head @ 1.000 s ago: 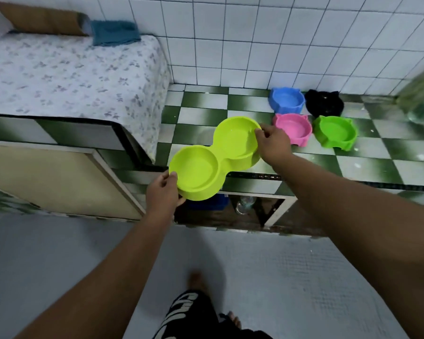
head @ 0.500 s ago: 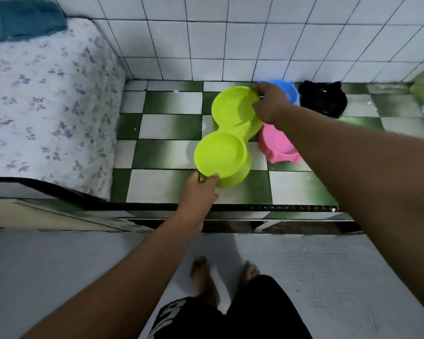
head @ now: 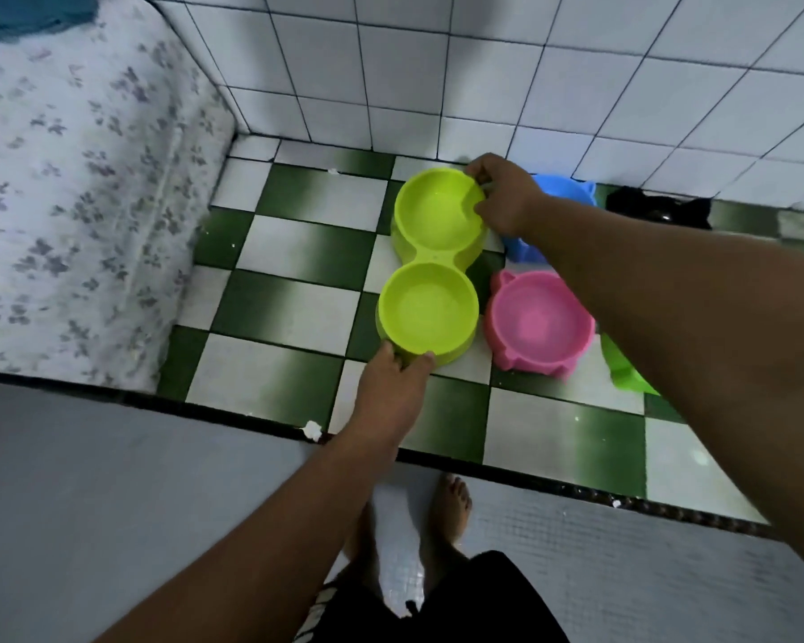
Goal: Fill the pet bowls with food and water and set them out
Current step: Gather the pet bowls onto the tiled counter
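Observation:
A lime-green double pet bowl rests on the green-and-white checkered ledge, its two cups lined up toward the wall. My left hand grips the rim of the near cup. My right hand grips the far cup's rim. Both cups look empty. Right beside it stands a pink bowl. A blue bowl lies partly hidden behind my right hand and forearm. Farther right are a black bowl and, under my right arm, a corner of a green bowl.
A mattress with a flowered sheet fills the ledge's left side, a blue cloth at its top. White tiled walls close the back. The ledge's dark front edge drops to a grey floor where my bare feet stand.
Both hands carried the lime-green double bowl forward over the ledge, turned it lengthwise toward the wall and lowered it onto the tiles beside the pink bowl. My view tilted downward.

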`<action>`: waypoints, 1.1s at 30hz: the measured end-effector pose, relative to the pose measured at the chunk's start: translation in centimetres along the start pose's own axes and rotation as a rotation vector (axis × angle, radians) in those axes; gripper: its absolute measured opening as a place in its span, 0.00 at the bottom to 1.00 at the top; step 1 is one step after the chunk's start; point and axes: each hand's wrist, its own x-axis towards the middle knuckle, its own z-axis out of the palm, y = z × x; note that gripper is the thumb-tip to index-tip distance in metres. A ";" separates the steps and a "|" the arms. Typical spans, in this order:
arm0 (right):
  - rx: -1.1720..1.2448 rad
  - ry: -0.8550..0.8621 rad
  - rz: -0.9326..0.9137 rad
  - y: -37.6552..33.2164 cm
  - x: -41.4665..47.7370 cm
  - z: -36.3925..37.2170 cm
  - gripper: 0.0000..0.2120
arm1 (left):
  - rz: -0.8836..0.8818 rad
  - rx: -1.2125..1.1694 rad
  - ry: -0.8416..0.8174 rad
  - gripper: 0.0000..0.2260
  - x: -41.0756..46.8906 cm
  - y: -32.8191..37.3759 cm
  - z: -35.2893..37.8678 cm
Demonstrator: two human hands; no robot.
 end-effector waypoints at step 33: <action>0.264 0.585 -0.195 -7.0 -30.1 14.0 0.13 | 0.311 0.472 -0.116 0.18 -7.7 -10.1 -14.4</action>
